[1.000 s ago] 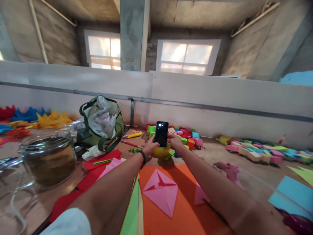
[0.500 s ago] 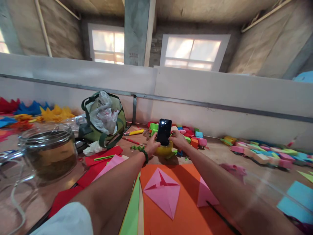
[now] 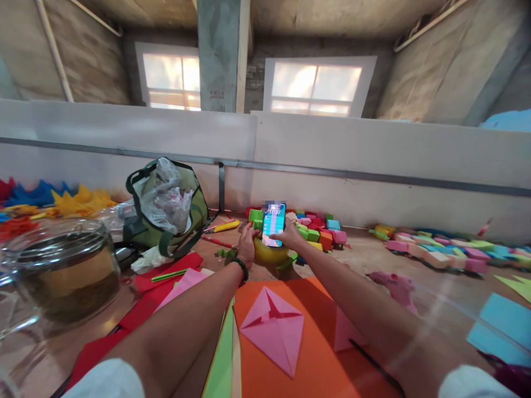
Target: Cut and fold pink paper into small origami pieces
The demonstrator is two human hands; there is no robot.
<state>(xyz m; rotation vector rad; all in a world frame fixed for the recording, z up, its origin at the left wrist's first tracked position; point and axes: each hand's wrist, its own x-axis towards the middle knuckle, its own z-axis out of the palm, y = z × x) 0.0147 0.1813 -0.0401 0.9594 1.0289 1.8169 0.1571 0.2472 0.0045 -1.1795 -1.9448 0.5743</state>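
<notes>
A smartphone point(image 3: 274, 225) with its screen lit stands upright, leaning slightly back, just above a rounded yellow thing point(image 3: 271, 254) whose kind I cannot make out. My right hand point(image 3: 291, 235) grips the phone at its right edge, the thumb lying across the lower screen and the other fingers partly hidden behind. On the other side my left hand point(image 3: 246, 243) is open beside the phone, fingers pointing up, close against the yellow thing. Below my wrists a folded pink paper point(image 3: 276, 329) lies on orange sheets point(image 3: 319, 365).
Folded paper blocks point(image 3: 326, 237) are heaped behind the phone, with more blocks point(image 3: 448, 257) at right. A camouflage bag point(image 3: 194, 193) holding plastic, a yellow cutter point(image 3: 227, 226) and a glass jar point(image 3: 66, 276) of brown liquid are at left. A pink glue gun point(image 3: 394, 284) lies right.
The phone's screen has gone from dark to lit. My right thumb has moved onto the screen, while my left hand has come away from the phone's edge. The view has shifted slightly.
</notes>
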